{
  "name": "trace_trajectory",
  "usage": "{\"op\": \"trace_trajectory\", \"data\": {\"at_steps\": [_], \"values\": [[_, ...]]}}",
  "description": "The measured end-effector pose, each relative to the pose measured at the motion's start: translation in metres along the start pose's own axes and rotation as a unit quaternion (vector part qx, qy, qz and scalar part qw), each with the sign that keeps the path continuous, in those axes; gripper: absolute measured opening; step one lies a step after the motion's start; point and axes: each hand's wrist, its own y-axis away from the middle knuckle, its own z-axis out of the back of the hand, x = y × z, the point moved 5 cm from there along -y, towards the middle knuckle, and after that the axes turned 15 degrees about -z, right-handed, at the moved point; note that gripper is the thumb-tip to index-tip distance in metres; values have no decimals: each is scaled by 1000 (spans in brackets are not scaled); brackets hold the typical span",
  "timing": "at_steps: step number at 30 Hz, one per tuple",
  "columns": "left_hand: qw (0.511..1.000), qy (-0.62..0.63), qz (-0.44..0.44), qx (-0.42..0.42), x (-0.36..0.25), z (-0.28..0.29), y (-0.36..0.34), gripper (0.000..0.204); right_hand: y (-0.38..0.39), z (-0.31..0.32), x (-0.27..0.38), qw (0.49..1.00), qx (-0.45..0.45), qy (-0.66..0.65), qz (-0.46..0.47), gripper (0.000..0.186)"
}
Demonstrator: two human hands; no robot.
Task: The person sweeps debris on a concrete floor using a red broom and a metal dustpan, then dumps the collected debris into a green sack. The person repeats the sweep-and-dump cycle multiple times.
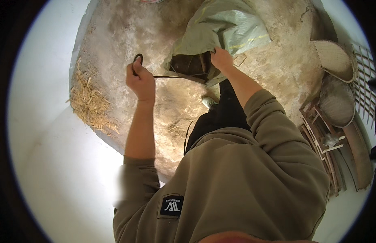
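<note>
My left hand (140, 81) is closed around the looped handle of what look like long, thin black metal tongs (163, 77). Their dark shaft runs sideways to the mouth of a pale green woven plastic sack (236, 30). My right hand (222, 60) pinches the rim of that sack and holds its mouth open toward me. Inside the opening lies dark brown material (186, 65) with a few stick-like pieces; what it is I cannot make out. The far end of the tongs is hard to see against the sack's lower rim.
Loose straw (89, 103) lies along the wall at the left. To the right, woven baskets (337, 101), a flat woven tray (335, 58), a lattice rack (364, 77) and a wooden frame (317, 129) lean together. My shoe (209, 102) stands just below the sack on the rough floor.
</note>
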Motion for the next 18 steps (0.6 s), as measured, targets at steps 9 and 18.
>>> {"op": "trace_trajectory", "data": {"at_steps": [9,18], "values": [[997,58,-41,-16,-35,-34,-22,39,1,5,-14,1000,14,-16,6,34],[998,-44,-24,26,-24,-30,6,34,-8,18,-12,999,34,35,7,35]]}}
